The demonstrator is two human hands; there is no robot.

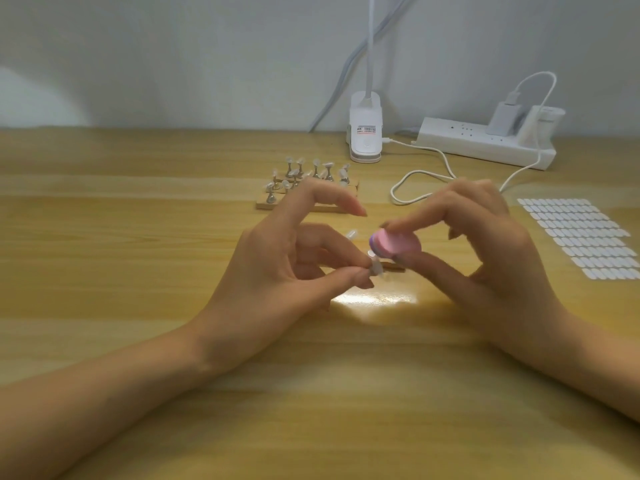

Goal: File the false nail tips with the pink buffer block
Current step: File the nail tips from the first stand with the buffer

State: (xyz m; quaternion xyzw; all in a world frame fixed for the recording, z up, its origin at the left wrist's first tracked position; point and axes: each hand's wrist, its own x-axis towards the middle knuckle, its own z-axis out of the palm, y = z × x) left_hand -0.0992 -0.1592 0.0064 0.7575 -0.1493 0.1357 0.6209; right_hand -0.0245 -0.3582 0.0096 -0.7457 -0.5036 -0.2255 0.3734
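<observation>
My left hand pinches a small clear false nail tip between thumb and middle finger, just above the wooden table. My right hand holds the pink buffer block between forefinger and thumb. The block's end touches the top of the nail tip. Another clear nail tip lies on the table just behind my left hand's fingers. A wooden stand with several nail tips on metal pegs sits farther back, partly hidden by my left forefinger.
A sheet of white adhesive tabs lies at the right. A white clip lamp base, a white power strip with a charger and a looping white cable stand at the back by the wall.
</observation>
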